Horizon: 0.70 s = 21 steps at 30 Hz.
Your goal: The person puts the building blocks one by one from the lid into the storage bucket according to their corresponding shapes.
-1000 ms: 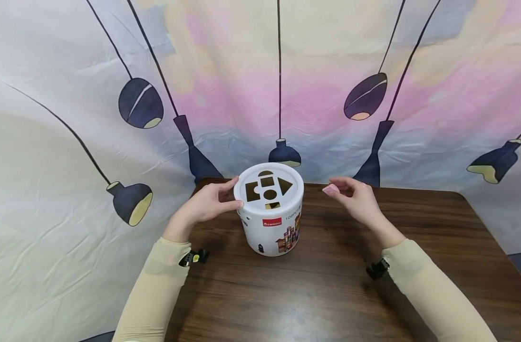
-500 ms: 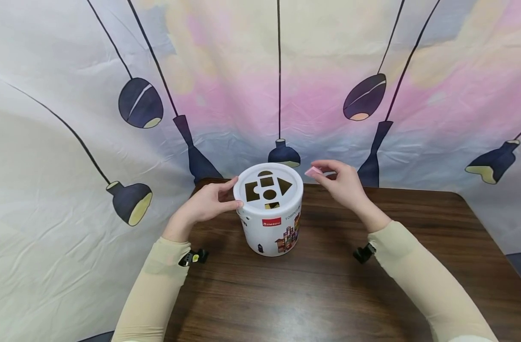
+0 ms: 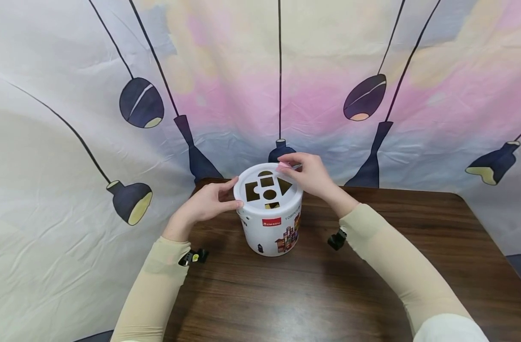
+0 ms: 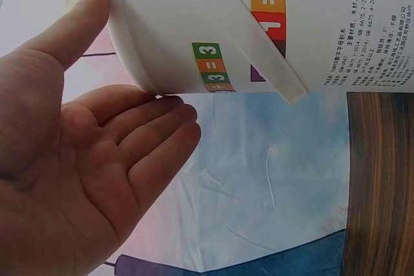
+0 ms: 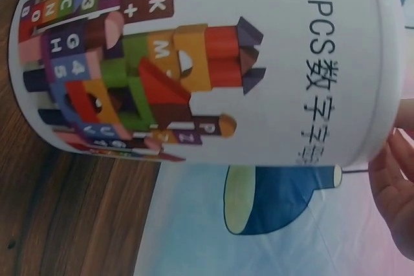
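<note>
A white bucket (image 3: 269,237) with printed toy-block pictures stands upright on the table. Its white lid (image 3: 287,201) has several cut-out holes, among them a triangle, a circle and a square. My left hand (image 3: 206,203) steadies the lid's left rim, thumb in front and fingers behind; the left wrist view shows those fingers (image 4: 158,150) fairly straight against the edge. Over the lid's far right side, my right hand (image 3: 309,176) pinches a small pink block (image 3: 283,166) near the triangular hole. In the right wrist view the bucket wall hides most of that hand (image 5: 394,189) and the block.
The dark wood table (image 3: 320,294) extends in front of the bucket and to its right. A cloth backdrop (image 3: 235,95) with painted lamps hangs close behind the table's far edge. The bucket's white handle (image 4: 259,43) lies down along its side.
My right hand has carried the pink block leftward from beside the bucket to above the lid. My left hand and the bucket have stayed in place.
</note>
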Tool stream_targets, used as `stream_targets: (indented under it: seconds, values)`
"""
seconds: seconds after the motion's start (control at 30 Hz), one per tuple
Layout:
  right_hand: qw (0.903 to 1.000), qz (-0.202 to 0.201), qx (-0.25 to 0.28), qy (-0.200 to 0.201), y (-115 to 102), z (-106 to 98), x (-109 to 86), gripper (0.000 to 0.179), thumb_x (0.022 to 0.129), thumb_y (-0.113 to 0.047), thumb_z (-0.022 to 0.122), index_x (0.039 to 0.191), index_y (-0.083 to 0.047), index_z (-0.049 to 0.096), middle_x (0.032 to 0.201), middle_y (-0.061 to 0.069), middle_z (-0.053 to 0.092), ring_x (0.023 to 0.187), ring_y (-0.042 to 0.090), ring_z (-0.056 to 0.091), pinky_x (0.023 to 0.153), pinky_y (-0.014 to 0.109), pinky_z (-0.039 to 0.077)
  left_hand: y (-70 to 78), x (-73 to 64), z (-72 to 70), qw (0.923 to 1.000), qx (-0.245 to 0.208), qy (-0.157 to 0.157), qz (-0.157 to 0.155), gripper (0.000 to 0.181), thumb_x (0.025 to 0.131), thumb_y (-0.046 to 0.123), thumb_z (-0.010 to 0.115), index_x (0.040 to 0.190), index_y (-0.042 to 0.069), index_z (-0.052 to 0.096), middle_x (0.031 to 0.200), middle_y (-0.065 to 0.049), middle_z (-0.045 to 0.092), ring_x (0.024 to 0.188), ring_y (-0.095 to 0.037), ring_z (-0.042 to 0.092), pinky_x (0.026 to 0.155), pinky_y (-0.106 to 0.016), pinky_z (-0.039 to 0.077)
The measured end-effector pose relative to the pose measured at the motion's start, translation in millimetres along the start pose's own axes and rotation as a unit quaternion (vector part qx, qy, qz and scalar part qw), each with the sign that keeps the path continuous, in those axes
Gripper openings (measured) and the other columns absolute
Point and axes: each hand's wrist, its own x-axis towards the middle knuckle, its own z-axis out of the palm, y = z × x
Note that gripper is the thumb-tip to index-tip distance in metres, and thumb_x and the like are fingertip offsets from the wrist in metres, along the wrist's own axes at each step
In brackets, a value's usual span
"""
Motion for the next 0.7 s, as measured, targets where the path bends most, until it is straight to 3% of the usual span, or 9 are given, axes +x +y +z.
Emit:
stream_targets:
  seconds: [0.3, 0.7]
  values:
    - [0.9977, -0.001, -0.032, -0.060, -7.2, 18.3, 23.8, 0.037, 0.103, -0.027, 0.077, 0.134, -0.008, 0.076, 0.125, 0.009, 0.075, 0.110, 0.025, 0.072, 0.093, 0.041, 0.060, -1.1, 0.9, -1.8, 1.0000, 0.008, 0.000, -0.001, 0.088, 0.096, 0.045, 0.082, 0.166, 0.013, 0.038, 0.164, -0.011, 0.046, 0.142, -0.031, 0.056, 0.114, -0.051, 0.048]
    - [0.9952, -0.014, -0.052, -0.081, -10.9, 31.4, 35.2, 0.032, 0.104, -0.024, 0.075, 0.132, -0.009, 0.077, 0.125, 0.008, 0.075, 0.108, 0.024, 0.073, 0.092, 0.039, 0.060, -1.1, 0.5, -1.2, 1.0000, 0.000, -0.005, 0.003, 0.087, 0.097, 0.043, 0.082, 0.166, 0.012, 0.038, 0.164, -0.012, 0.046, 0.140, -0.031, 0.057, 0.113, -0.050, 0.048]
